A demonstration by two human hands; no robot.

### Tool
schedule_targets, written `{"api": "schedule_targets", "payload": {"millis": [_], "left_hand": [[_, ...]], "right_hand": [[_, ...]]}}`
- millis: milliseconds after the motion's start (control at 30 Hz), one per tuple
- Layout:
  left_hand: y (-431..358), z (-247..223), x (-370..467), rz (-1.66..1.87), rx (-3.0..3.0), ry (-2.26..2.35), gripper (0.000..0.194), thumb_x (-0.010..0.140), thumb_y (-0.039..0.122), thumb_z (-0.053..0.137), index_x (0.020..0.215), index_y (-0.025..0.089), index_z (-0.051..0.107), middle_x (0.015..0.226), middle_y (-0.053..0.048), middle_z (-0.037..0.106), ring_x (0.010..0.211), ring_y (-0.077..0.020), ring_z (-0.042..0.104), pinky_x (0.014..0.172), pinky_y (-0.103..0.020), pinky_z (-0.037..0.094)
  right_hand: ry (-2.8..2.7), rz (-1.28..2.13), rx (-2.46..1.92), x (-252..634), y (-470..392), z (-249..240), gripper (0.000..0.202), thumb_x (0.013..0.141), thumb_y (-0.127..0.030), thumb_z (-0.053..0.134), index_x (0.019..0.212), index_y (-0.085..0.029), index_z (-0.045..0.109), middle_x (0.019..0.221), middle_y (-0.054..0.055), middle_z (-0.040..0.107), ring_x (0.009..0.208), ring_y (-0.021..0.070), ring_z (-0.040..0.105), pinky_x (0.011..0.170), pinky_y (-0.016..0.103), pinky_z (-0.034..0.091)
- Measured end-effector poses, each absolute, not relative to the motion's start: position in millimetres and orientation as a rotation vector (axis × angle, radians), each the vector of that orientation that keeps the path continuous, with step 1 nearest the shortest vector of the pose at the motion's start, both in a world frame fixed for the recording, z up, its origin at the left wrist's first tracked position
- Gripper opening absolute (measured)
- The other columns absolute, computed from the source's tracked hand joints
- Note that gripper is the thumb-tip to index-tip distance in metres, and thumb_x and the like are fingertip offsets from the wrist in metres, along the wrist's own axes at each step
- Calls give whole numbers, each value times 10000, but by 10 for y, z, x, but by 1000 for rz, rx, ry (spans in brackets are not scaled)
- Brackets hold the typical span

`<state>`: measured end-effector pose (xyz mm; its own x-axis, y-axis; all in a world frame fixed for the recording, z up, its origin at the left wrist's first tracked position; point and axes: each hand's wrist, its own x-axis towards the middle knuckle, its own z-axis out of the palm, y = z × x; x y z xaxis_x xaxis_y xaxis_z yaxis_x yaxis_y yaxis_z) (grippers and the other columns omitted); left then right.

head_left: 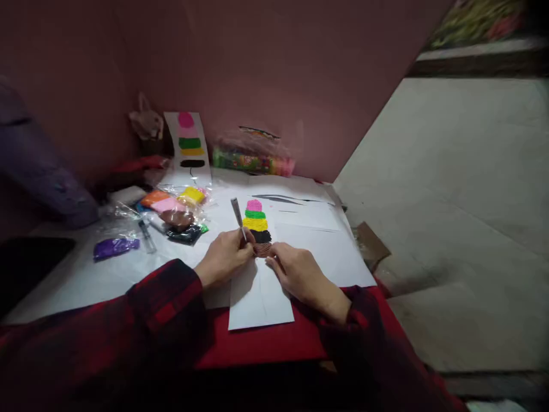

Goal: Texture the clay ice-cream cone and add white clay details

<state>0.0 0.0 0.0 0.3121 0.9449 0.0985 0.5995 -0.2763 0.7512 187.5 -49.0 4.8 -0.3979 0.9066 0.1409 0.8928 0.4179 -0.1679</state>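
Stacked clay bands on white paper: pink, green, yellow, black, brown at bottom. Red tablecloth. Red-and-black checked sleeves. Loose clay packets: orange, pink, yellow, brown, black; purple packet apart.

Dim room, soft light falling from above onto the white sheets before me, my sleeves sunk in near-black shadow, short shadow under my left hand, wall muddy and grainy, corners blurred and stretched, top right smeared, no glare
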Motion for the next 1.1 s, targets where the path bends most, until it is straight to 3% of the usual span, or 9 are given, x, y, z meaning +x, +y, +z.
{"api": "schedule_targets", "payload": {"millis": [467, 1100], "left_hand": [[6, -17, 10, 752, 2002, 1331, 145, 792, 181, 481, 840, 181, 618, 729, -26, 633, 668, -176, 551, 637, -291, 383], [22, -41, 22, 784, 1903, 1302, 161, 775, 193, 480, 828, 180, 631, 692, -30, 665, 637, -178, 615, 609, -284, 445]], "right_hand": [[-2445, 47, -1550, 1884, -481, 22, 93, 971, -208, 514, 926, -158, 579, 886, 63, 673, 683, 171, 576, 609, 291, 325], [-2460, 70, -1550, 1893, -498, 32, 99, 977, -220, 511, 946, -157, 582, 908, 68, 676, 726, 182, 605, 639, 296, 363]]}}
